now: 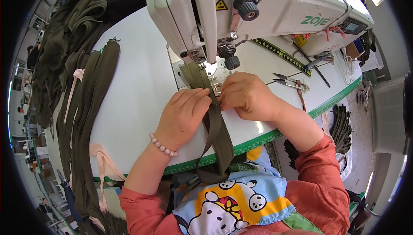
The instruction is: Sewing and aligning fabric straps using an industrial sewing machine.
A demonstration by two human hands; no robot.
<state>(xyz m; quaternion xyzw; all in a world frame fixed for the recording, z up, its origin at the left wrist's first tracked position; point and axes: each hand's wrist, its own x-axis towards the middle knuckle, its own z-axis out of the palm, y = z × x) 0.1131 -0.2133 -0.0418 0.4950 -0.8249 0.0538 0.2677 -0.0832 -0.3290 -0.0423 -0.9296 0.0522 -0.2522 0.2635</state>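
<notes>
A long olive-green fabric strip (223, 142) runs from beneath the needle area of a white sewing machine (275, 17) toward me. It hangs in a loop over the table's near edge. My left hand (183, 112) is closed on the strip's left side, fingers bent over it and the thumb mostly hidden. Opposite it, my right hand (249, 97) pinches the strip's right edge, just in front of the metal needle plate (178, 73). Both hands are close together, a short way before the presser foot (200, 64).
Bundled olive strips (92, 101) with pale pink ties lie along the table's left side, beside a large dark fabric heap (69, 32). To the right are thread snips (292, 82), a yellow-black measuring tape (279, 54) and a pen (317, 62). Green measuring tape (258, 139) lines the table's edge.
</notes>
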